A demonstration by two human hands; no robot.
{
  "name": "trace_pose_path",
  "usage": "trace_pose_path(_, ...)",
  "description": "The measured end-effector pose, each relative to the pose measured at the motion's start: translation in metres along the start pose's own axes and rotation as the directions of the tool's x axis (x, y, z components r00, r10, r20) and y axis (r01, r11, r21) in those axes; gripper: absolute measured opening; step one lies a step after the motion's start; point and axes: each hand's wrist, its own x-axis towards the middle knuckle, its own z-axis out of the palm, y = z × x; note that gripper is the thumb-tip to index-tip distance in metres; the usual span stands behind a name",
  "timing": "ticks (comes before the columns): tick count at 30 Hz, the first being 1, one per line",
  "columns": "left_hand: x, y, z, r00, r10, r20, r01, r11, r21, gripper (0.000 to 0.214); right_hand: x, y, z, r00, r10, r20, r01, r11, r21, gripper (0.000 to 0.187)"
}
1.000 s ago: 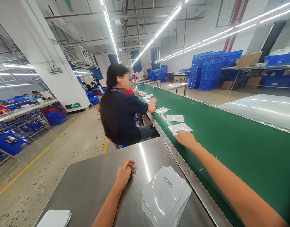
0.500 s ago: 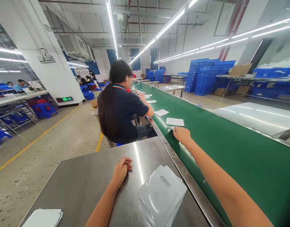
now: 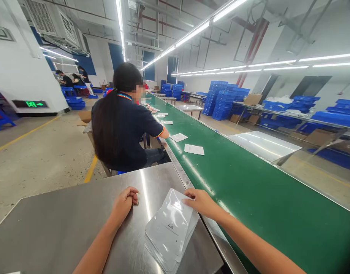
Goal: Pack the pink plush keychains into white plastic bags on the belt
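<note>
A stack of glossy white plastic bags (image 3: pixel 166 232), the top one printed with a small triangle mark, lies on the steel table beside the conveyor. My right hand (image 3: pixel 201 201) pinches the upper right corner of the top bag between thumb and fingers. To the left of the stack, my left hand (image 3: pixel 126 199) rests on the tabletop with its fingers curled and nothing visible in them. On the green belt ahead lie a flat white bag (image 3: pixel 194 149) and another one (image 3: pixel 178 137) beyond it.
The green conveyor belt (image 3: pixel 249 190) runs along my right, edged by a metal rail. A co-worker (image 3: pixel 123 121) in a dark shirt sits ahead at the belt's left side. Stacked blue crates (image 3: pixel 220 101) and a low shiny table (image 3: pixel 263 144) stand past the belt.
My right hand has come back from the belt to the stack and taken hold of the top bag's corner. The left hand still rests curled on the table. The view has turned right.
</note>
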Motion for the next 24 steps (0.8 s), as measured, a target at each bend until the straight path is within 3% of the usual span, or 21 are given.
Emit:
trace_pose_path(4, 0.001, -0.005, -0.002, 1.000, -0.025, 0.008, 0.025, 0.999, 0.022, 0.027, 0.017, 0.004, -0.014, 0.999, -0.016, -0.046, 0.002, 0.957, -0.290, 0.029)
trace_pose_path(8, 0.000, -0.002, -0.001, 0.999, -0.039, 0.004, 0.039, 0.999, 0.022, 0.027, 0.077, 0.021, -0.049, 0.963, 0.151, -0.221, -0.247, 0.824, -0.510, 0.031)
trace_pose_path(12, -0.001, 0.002, 0.001, 0.998, -0.060, -0.015, 0.061, 0.998, 0.032, 0.026, 0.154, 0.045, -0.077, 0.901, 0.267, -0.342, -0.423, 0.715, -0.557, 0.037)
trace_pose_path(16, -0.002, 0.001, 0.000, 0.996, -0.083, -0.014, 0.083, 0.995, 0.045, 0.025, 0.209, 0.061, -0.081, 0.852, 0.372, -0.368, -0.523, 0.640, -0.564, 0.038)
trace_pose_path(20, -0.003, 0.003, 0.000, 0.993, -0.117, -0.025, 0.118, 0.992, 0.050, 0.026, 0.231, 0.067, -0.077, 0.821, 0.458, -0.340, -0.568, 0.596, -0.568, 0.031)
trace_pose_path(24, -0.003, 0.008, 0.001, 0.995, -0.092, -0.030, 0.094, 0.995, 0.046, 0.026, 0.220, 0.059, -0.078, 0.817, 0.464, -0.342, -0.573, 0.595, -0.564, 0.032)
